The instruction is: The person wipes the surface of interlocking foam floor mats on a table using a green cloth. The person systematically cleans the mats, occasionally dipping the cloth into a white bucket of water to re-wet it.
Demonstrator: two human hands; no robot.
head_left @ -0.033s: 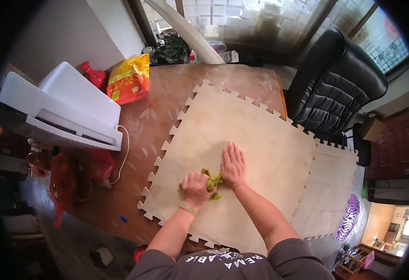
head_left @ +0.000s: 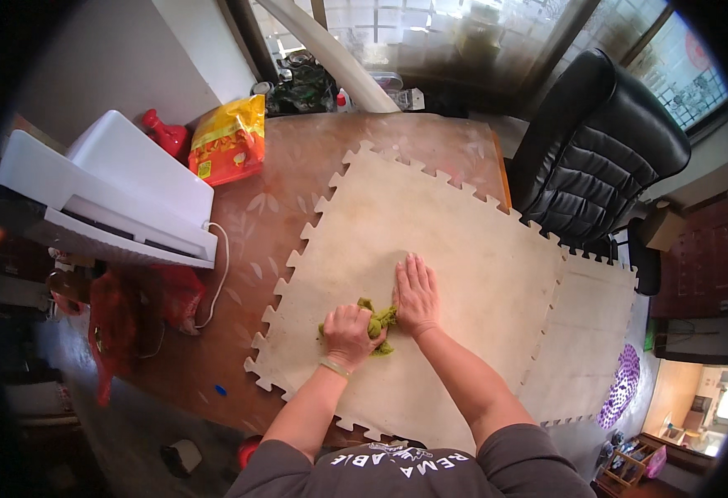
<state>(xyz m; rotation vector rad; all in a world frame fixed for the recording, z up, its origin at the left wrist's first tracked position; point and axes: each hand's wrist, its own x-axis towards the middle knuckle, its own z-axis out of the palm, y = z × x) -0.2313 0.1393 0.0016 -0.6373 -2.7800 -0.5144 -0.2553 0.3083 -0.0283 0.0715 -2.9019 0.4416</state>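
Note:
A cream foam mat (head_left: pixel 464 249) with toothed, puzzle-like edges lies across the table. My left hand (head_left: pixel 349 334) presses down on it, fingers curled round a bunched green cloth (head_left: pixel 382 319). Folds of the cloth stick out to the right of the hand and below its thumb; the part under the palm is hidden. Just right of the cloth, my right hand (head_left: pixel 417 297) lies flat on the mat, fingers stretched out and pointing away from me. A pale bangle (head_left: pixel 335 368) circles my left wrist.
Brown table (head_left: pixel 256 216) shows left of the mat, with a white appliance (head_left: pixel 131 199), its cord (head_left: pixel 225 278), a red and yellow bag (head_left: pixel 229 145) and a red bottle (head_left: pixel 165 131). A second mat (head_left: pixel 588 332) adjoins on the right. Beyond stands a black chair (head_left: pixel 605 149).

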